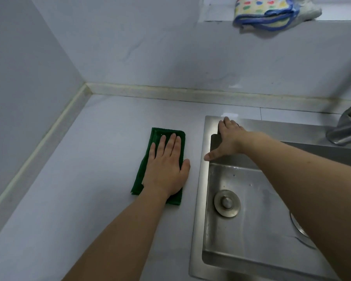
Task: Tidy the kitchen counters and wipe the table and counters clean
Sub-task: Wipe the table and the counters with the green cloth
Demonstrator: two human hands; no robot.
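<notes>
- Left hand [166,169] serves as the working grip: palm down, fingers straight and close together, pressing flat on the green cloth [146,169]; nothing is pinched or curled round.
- Right hand [228,138] lies spread, fingers apart and straight, resting on the far left corner of the steel sink [203,179], the thumb reaching along the left rim; it holds nothing.
- Folded into a long strip, the green cloth lies on the white desk [89,179], just left of the sink's rim and apart from it.
- Its long axis runs away from the person, roughly in line with the left forearm and near parallel to the sink's left edge.
- Directly under the left grip, the cloth shows past the fingertips at the far end and past the wrist at the near end.
- Left hand is plainly the nearer one; the right is beside it, across the rim.
- Judging from this, the wiping stroke has open desk to the left and far side, toward the wall corner.
- Another spotted cloth [261,13] hangs on a ledge above, and a tap [346,126] stands at the far right.
</notes>
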